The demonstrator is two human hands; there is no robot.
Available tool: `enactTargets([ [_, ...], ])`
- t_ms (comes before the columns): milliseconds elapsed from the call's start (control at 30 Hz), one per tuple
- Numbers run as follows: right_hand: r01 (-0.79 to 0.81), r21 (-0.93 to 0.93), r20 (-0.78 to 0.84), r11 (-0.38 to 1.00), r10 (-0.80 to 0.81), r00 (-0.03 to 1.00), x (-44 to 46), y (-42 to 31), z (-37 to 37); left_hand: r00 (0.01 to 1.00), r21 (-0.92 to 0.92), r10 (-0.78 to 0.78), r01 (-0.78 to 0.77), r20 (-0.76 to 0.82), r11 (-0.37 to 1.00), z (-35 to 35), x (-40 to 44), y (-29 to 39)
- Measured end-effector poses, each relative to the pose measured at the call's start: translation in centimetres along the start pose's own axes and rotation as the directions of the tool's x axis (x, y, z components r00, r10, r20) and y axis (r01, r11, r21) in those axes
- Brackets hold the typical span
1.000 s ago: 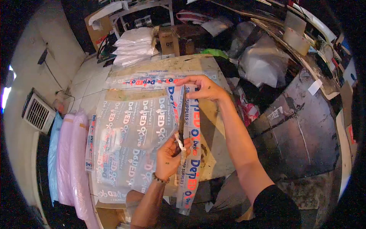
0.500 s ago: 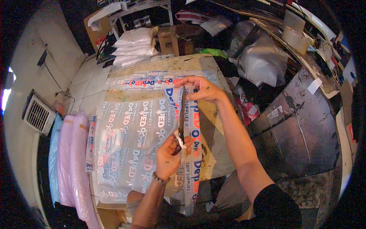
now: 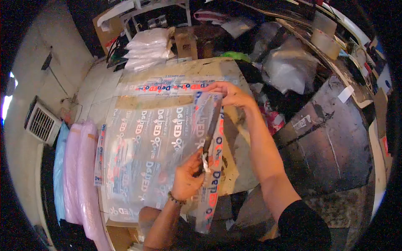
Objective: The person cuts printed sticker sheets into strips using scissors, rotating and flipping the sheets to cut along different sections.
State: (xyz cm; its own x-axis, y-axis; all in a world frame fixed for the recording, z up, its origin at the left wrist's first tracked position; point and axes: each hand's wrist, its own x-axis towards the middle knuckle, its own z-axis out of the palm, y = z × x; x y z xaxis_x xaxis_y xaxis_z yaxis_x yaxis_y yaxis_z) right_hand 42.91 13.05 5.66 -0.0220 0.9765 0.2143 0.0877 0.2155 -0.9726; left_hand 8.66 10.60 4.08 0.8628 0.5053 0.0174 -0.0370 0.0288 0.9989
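Note:
My left hand [image 3: 188, 180], a bracelet at its wrist, is closed on a long dark bladed tool [image 3: 212, 129] with white wrapping near its lower end. It looks like scissors, but the handle is mostly hidden. The blade points up and slightly right, along the right part of a clear printed plastic sheet [image 3: 144, 146]. Beyond the blade tip, my right hand [image 3: 229, 95] pinches the upper edge of that plastic. A printed strip [image 3: 215, 167] runs down past the blade's right side. Another printed strip [image 3: 163, 88] lies across the far part of the board.
The worn board [image 3: 245, 163] lies under the plastic. Pink wrapped rolls [image 3: 86, 180] and a blue one [image 3: 61, 167] stand at left. White packs [image 3: 148, 50] are stacked behind, beside a cardboard box [image 3: 185, 45]. A clear bag [image 3: 291, 67] and a dark panel [image 3: 331, 138] are at right.
My right hand has shifted right with the plastic's edge. The tool in my left hand has moved right and a little down, and leans more to the right.

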Motion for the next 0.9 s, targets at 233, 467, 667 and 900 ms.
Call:
enactTargets([
  [233, -0.186, -0.303, -0.384, 0.935, 0.058, 0.921, -2.5, 2.5, -3.5, 0.988, 0.377, 0.089, -0.034, -0.130, 0.925, 1.6, -2.1, -8.1],
  [467, 0.047, -0.774, -0.141, 0.631, -0.244, 0.959, 11.0, -0.4, 5.9, 0.988, 0.327, 0.065, -0.017, -0.137, 0.945, 1.5, -1.6, -7.7],
  [667, 0.520, -0.733, 0.275, 0.439, -0.508, 0.816, 23.9, -10.4, 14.0, 0.992, 0.487, 0.105, -0.057, -0.072, 0.871, 1.3, -1.6, -6.5],
  [900, 0.152, -0.810, -0.365, 0.566, -0.690, 0.625, 24.1, -8.2, 3.1, 1.000, 0.537, -0.008, 0.021, -0.026, 0.843, 0.9, -1.7, -5.1],
])
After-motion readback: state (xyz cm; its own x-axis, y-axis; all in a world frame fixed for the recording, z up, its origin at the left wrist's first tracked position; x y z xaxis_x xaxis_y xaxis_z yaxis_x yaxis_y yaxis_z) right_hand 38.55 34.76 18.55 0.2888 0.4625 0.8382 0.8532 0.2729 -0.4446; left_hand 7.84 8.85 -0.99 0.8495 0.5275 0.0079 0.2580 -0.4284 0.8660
